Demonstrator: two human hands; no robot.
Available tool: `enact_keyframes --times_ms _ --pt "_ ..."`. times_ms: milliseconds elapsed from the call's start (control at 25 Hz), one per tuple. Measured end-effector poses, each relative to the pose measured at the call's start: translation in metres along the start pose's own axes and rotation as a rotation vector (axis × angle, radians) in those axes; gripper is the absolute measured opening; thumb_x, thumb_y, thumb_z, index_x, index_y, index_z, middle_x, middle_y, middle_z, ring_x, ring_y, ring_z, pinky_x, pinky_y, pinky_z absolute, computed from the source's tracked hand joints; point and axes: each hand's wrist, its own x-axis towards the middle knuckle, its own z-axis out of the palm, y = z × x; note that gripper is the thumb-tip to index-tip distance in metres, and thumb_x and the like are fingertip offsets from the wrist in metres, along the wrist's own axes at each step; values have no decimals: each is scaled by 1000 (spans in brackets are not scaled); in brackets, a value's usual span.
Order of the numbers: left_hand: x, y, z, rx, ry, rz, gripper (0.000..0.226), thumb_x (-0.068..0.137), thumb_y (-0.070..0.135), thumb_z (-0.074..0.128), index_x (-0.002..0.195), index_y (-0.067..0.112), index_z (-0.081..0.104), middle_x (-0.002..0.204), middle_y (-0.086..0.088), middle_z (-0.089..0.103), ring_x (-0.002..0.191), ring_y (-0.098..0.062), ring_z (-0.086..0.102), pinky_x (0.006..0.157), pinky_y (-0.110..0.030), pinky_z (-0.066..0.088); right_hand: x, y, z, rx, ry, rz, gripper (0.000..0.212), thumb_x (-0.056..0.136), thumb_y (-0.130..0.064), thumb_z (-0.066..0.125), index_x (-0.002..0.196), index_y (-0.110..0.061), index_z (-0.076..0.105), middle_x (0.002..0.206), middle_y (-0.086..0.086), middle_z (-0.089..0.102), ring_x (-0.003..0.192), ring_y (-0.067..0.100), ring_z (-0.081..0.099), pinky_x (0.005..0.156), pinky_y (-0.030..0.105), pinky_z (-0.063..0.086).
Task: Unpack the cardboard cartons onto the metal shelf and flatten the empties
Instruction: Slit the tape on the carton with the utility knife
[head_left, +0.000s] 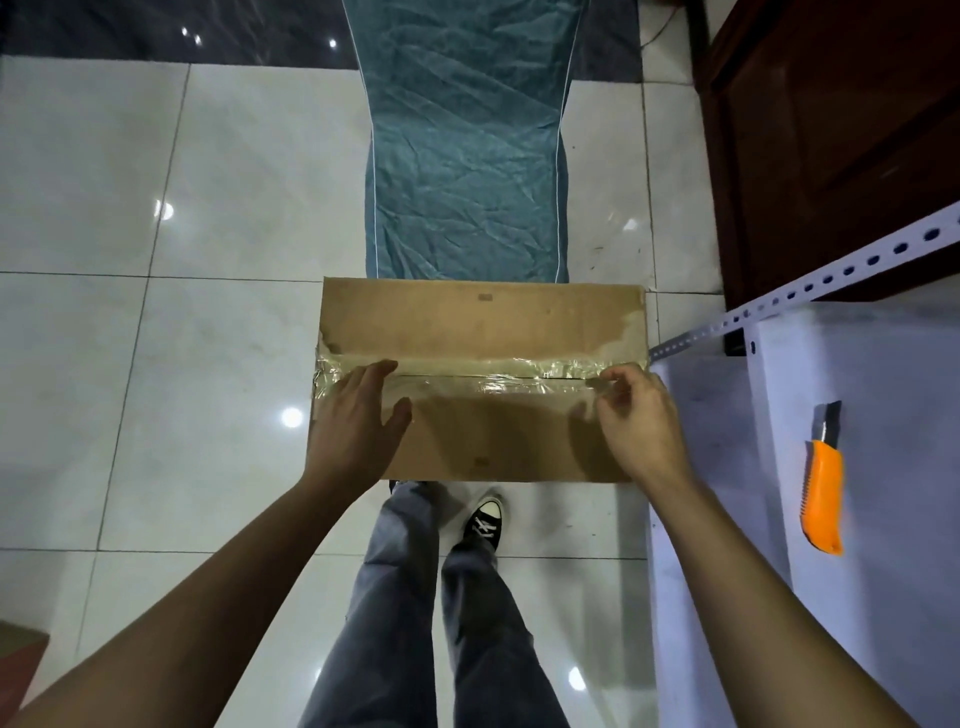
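— Which step is being worked?
— Opening. The left hand (358, 415) is being pressed flat, fingers straight, on the brown rectangular cardboard carton (483, 322), which is on the pale tiled floor (156, 364) beside the white metal shelf (883, 364). The clear glossy tape (493, 371) is being pinched by the right hand (636, 421).
— Next?
— Probably a steady peel along the seam is being called for.

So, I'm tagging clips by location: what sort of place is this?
Probably a storeroom or back room: a slotted metal shelf, a cardboard carton sealed with tape, and an orange box cutter lying on the shelf.
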Motion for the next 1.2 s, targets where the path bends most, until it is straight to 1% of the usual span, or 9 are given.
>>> enact_keyframes --times_ms 120,200,320,520,640,760,960,1080,1200 --pt "17 -16 14 42 16 -27 51 95 28 62 141 12 50 136 -13 58 126 -37 52 102 -48 41 16 13 11 -19 32 8 29 87 -12 66 116 -18 65 113 6 61 101 27 63 93 40 52" --pt "26 -27 22 85 25 -31 55 96 31 62 145 12 46 145 -13 52 131 -36 48 104 -49 40 24 21 18 -44 69 8 36 85 -14 68 120 -19 63 119 8 59 108 31 60 98 44 49" --pt "37 -41 33 153 14 -60 65 94 38 64 149 13 41 157 -9 39 142 -34 38 109 -52 35 32 31 26 -82 36 45 56 82 -28 75 134 -30 53 135 8 49 122 34 51 105 53 44" --pt "44 -55 47 186 -12 -53 74 84 43 74 147 15 44 159 -9 33 141 -39 35 106 -58 35 38 40 39 -156 -19 66 86 72 -50 82 146 -40 37 150 10 31 137 38 37 110 55 39" --pt "42 -56 51 180 13 -130 79 79 59 73 146 29 43 163 -11 20 146 -40 22 107 -63 30 38 43 43 -220 -33 104 99 69 -59 82 152 -43 29 161 13 16 147 38 24 116 56 30" --pt "39 -60 51 86 11 -242 82 73 64 76 145 44 40 164 -13 8 147 -44 15 107 -68 32 37 47 44 -218 -78 175 110 67 -68 80 155 -52 15 167 11 0 151 39 17 116 61 30" --pt "46 -63 43 52 -66 -306 97 70 65 78 149 56 23 164 -17 -3 147 -46 18 107 -67 32 33 41 39 -178 -144 235 115 69 -69 78 153 -60 1 167 13 -9 152 42 15 111 61 33" --pt "48 -71 43 -1 -93 -302 108 62 69 81 146 66 13 163 -18 -1 145 -50 20 109 -67 34 31 38 37 -196 -166 247 121 64 -73 79 151 -63 -5 167 14 -9 151 44 16 112 58 34" --pt "47 -74 43 -19 -100 -302 115 55 72 81 145 68 11 159 -19 3 136 -54 34 104 -65 42 33 36 36 -213 -162 249 124 62 -72 81 152 -61 -5 165 13 -2 147 45 22 110 55 37"
